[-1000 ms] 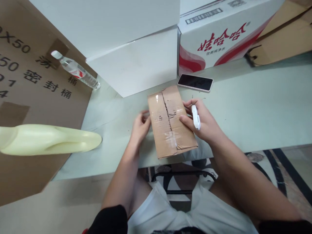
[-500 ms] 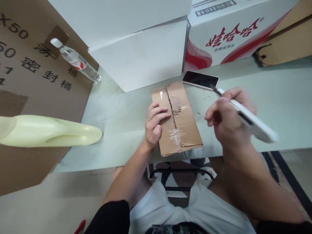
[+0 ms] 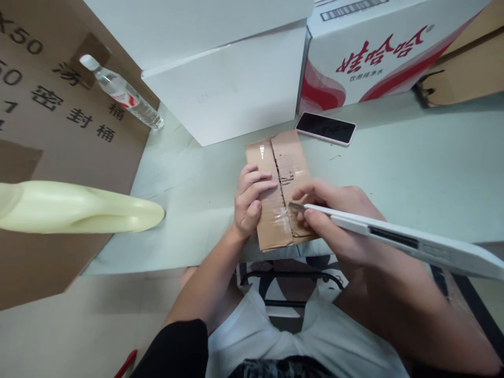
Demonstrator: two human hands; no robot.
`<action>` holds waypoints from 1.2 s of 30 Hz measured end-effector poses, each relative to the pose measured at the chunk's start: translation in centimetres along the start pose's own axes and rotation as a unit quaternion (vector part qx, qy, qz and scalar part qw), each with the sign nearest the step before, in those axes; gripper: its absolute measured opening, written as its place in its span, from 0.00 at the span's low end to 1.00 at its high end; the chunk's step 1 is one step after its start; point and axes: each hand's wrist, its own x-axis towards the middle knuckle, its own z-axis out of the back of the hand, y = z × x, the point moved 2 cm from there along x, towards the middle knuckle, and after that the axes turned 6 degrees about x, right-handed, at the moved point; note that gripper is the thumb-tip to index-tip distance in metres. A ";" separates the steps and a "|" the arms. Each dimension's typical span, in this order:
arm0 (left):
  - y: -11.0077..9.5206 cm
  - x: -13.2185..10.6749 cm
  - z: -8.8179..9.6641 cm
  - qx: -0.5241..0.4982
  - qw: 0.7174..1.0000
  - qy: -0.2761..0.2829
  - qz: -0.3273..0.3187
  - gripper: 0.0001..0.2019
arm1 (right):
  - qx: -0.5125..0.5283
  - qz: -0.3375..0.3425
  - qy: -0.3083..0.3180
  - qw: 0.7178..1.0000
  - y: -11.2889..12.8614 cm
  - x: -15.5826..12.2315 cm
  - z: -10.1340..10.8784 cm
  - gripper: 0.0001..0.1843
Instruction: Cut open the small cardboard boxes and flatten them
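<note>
A small brown cardboard box [image 3: 271, 226] lies on the table, with a centre seam and strips of clear tape across it. My left hand [image 3: 250, 199] is closed over the box's left side, fingers on its top. In my right hand [image 3: 334, 215] is a white utility knife [image 3: 394, 236], gripped near its front end, its handle reaching far to the right. The short blade points left, right by the tape at the near part of the seam; whether it touches the cardboard I cannot tell. My right fingers cover part of the box's right side.
Beyond the box lies a phone [image 3: 326, 128]. White cartons [image 3: 228, 94] and a red-and-white carton [image 3: 378, 68] stand behind. At left are a large brown carton [image 3: 79, 157], a water bottle [image 3: 126, 97] and a pale yellow smooth object [image 3: 86, 207]. The table's near edge is close to my lap.
My right hand has brought the knife left and down, from the air beside the phone to the box's seam. The left hand and the box stay in place.
</note>
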 end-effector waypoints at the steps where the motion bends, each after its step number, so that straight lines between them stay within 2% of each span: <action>1: 0.0 0.0 0.0 -0.002 1.000 -0.001 -0.003 0.23 | -0.003 -0.003 0.004 1.000 0.0 0.0 0.0 0.08; 14: 0.0 0.1 -0.1 0.001 1.000 0.000 -0.009 0.23 | -0.116 -0.007 0.005 0.993 -0.2 0.3 -0.8 0.08; 23: -0.2 0.1 -0.1 -0.018 1.000 -0.011 -0.008 0.21 | -0.089 -0.006 -0.025 0.996 -0.4 0.2 -0.9 0.07; 31: -0.1 0.1 -0.2 -0.019 1.000 -0.014 -0.006 0.21 | -0.118 -0.018 -0.002 0.993 -0.4 0.5 -1.2 0.10; 36: 0.1 0.0 -0.3 -0.010 1.000 -0.013 -0.007 0.22 | -0.080 -0.019 -0.023 0.996 -0.3 0.5 -1.1 0.08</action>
